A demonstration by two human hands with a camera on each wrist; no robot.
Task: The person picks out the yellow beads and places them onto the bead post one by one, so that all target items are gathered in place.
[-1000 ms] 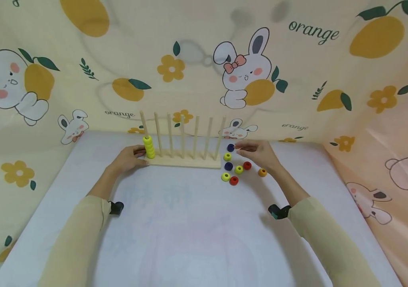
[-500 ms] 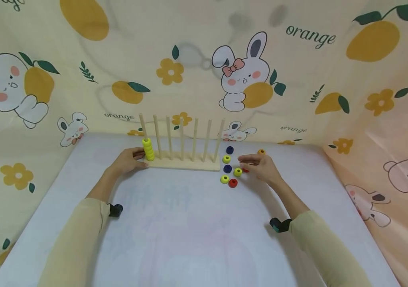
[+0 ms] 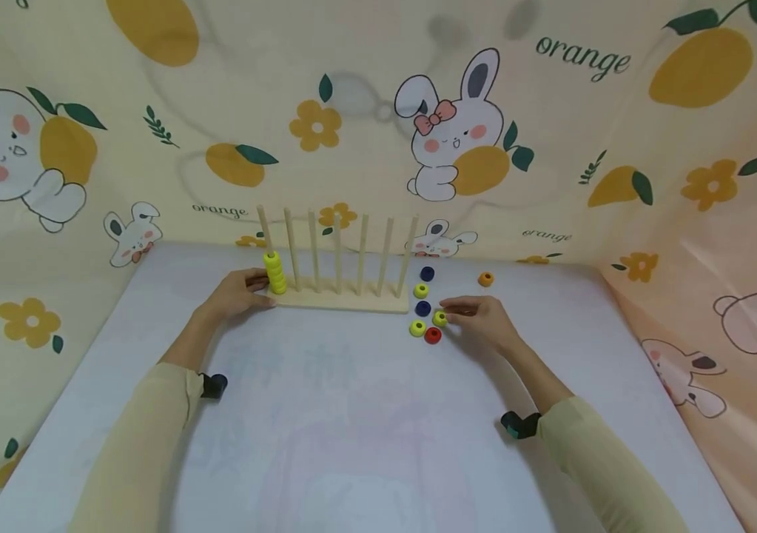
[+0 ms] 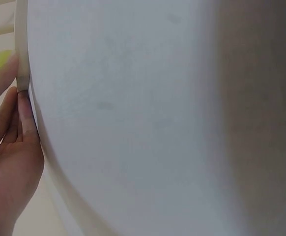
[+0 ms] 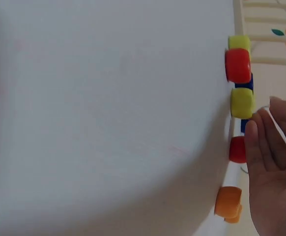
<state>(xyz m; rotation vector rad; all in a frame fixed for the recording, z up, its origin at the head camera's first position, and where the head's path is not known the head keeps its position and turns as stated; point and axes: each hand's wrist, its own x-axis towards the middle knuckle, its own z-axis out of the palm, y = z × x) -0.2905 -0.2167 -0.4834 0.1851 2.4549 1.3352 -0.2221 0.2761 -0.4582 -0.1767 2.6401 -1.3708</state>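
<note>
A wooden peg rack (image 3: 345, 300) with a row of upright pegs stands at the back of the table. Yellow beads (image 3: 274, 274) are stacked on its leftmost peg. My left hand (image 3: 234, 295) grips the rack's left end, thumb at the front and fingers behind. To the right of the rack, my right hand (image 3: 485, 320) is beside a loose yellow bead (image 3: 440, 318), fingertips close to it and fairly straight. In the right wrist view that yellow bead (image 5: 242, 103) sits just beyond the fingertips. A red bead (image 5: 238, 149) by the fingers is hidden from the head view.
More loose beads lie near the rack's right end: dark blue (image 3: 427, 274), yellow (image 3: 417, 328) and red (image 3: 433, 335). An orange bead (image 3: 486, 279) lies farther back; another orange bead (image 5: 228, 201) shows in the right wrist view. A patterned cloth (image 3: 351, 170) hangs behind the table.
My right hand has come forward from beside the back dark blue bead to the yellow bead, uncovering the back orange bead and covering a red and an orange one. My left hand stays on the rack.
</note>
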